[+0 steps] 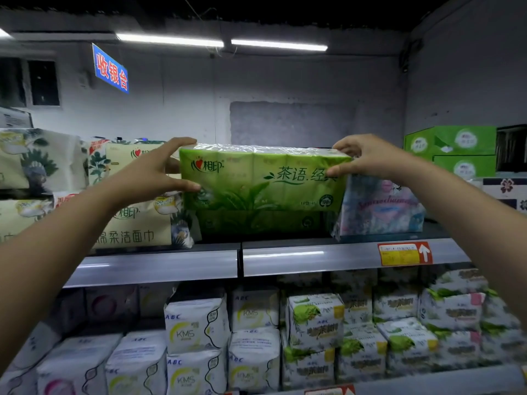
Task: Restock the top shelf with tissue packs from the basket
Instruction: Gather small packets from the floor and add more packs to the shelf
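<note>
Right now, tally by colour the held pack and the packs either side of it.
Green pack, gripped by left hand and right hand: 1
Pale leaf-print packs, to its left: 4
Pink-and-blue floral pack, to its right: 1
Total: 6

Top shelf (pixel 154 266): green tissue pack (pixel 265 181), gripped at its ends by left hand (pixel 148 172) and right hand (pixel 368 159), thumbs on the front face, fingers over the top; directly above a second green pack (pixel 256 222). Left: stacked cream facial-towel packs (pixel 134 229). Right: floral pack (pixel 379 206). Rail: red-and-yellow price tag (pixel 405 253). Below: ABC KMS pad packs (pixel 194 326).
</note>
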